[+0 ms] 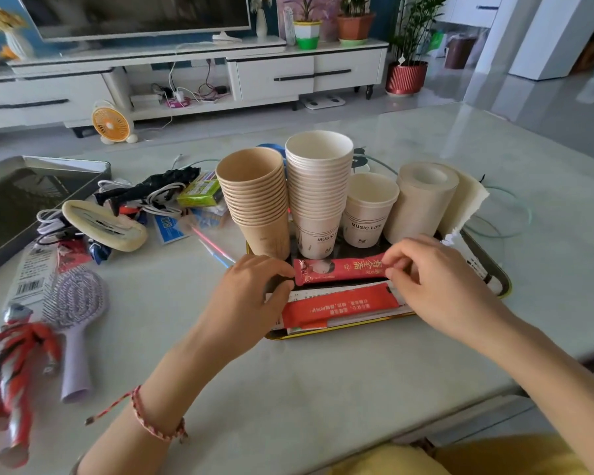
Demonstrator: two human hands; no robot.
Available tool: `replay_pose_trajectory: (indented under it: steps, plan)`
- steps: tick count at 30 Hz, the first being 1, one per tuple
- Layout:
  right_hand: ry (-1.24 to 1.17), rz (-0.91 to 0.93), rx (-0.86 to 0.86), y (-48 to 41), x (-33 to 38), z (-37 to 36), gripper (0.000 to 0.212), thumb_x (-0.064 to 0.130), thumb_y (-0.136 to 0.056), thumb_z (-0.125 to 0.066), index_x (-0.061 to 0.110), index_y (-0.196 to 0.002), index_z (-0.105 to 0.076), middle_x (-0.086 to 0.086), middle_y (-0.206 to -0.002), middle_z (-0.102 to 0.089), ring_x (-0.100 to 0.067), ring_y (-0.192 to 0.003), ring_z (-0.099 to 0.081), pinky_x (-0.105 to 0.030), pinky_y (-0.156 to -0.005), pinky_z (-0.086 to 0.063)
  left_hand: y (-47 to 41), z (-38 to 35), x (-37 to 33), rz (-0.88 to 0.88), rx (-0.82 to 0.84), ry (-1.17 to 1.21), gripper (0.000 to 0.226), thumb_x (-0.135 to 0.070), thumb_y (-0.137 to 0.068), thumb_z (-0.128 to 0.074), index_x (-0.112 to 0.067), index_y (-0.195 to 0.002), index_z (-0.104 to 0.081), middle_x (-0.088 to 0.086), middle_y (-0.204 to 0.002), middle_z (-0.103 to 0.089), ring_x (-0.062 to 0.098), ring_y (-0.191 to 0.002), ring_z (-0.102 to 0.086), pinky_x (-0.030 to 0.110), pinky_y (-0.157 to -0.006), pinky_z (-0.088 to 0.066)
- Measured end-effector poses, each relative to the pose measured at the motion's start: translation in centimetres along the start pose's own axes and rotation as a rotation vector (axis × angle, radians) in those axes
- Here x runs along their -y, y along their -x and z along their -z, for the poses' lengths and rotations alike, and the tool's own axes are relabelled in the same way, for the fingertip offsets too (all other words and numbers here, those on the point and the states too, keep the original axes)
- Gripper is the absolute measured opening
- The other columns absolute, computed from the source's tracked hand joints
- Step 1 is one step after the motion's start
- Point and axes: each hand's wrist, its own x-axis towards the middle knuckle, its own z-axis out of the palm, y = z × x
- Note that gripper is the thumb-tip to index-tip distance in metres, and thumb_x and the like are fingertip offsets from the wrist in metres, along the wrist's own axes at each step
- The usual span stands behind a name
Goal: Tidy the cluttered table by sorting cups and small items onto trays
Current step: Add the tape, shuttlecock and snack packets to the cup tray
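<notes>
red packet (336,269) onto tray (498,281) | left grip (254,289), right grip (436,279) pinch its ends | we lower it level, clear of cups (318,186)

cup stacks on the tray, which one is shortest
The rightmost stack, beside the paper roll; the brown stack and the middle white stack stand taller.

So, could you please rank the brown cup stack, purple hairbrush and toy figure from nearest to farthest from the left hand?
1. Brown cup stack, just beyond the left hand.
2. Purple hairbrush, to its left.
3. Toy figure, far left.
</notes>
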Motion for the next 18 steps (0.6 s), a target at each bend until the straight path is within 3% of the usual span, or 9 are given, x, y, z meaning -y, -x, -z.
replay_pose_trajectory:
  steps: [4, 7, 13, 18]
  plan:
    - [-0.032, 0.154, 0.173, 0.4, 1.0, -0.5, 0.014, 0.024, -0.085, -0.063, 0.022, -0.099, -0.066, 0.014, -0.096, -0.055, 0.003, -0.086, -0.048, -0.004, -0.076, -0.032, 0.1, -0.2, 0.1, -0.031, 0.014, -0.021, 0.022, -0.021, -0.092, -0.053, -0.018, -0.111, -0.064, -0.005, -0.107, -0.064, 0.012, -0.100, -0.051, 0.024, -0.084, -0.043]
    - [0.052, 0.253, 0.209, 0.7, 1.3, -1.7, 0.021, 0.026, -0.086, -0.063, 0.020, -0.107, -0.066, 0.011, -0.102, -0.057, -0.005, -0.097, -0.045, -0.011, -0.083, -0.030, 0.1, -0.4, 0.2, -0.044, 0.020, -0.027, 0.021, -0.018, -0.092, -0.052, -0.018, -0.107, -0.067, -0.004, -0.103, -0.067, 0.014, -0.094, -0.056, 0.029, -0.083, -0.047]
    - [0.146, 0.235, 0.169, -0.4, 1.5, -2.4, 0.020, 0.023, -0.087, -0.060, 0.017, -0.105, -0.067, 0.001, -0.102, -0.062, -0.020, -0.098, -0.050, -0.030, -0.087, -0.038, 0.0, -0.4, 0.4, -0.027, 0.039, -0.011, 0.024, -0.019, -0.094, -0.047, -0.018, -0.108, -0.066, -0.005, -0.101, -0.065, 0.013, -0.090, -0.058, 0.025, -0.080, -0.047]
    - [0.157, 0.152, 0.156, -1.3, 1.4, -2.9, 0.020, 0.022, -0.089, -0.057, 0.013, -0.105, -0.064, -0.002, -0.105, -0.057, -0.020, -0.100, -0.052, -0.029, -0.086, -0.040, -0.3, -0.8, 0.9, -0.035, -0.097, 0.058, 0.020, -0.009, -0.091, -0.051, -0.014, -0.101, -0.067, -0.004, -0.095, -0.064, 0.013, -0.085, -0.057, 0.026, -0.069, -0.049]
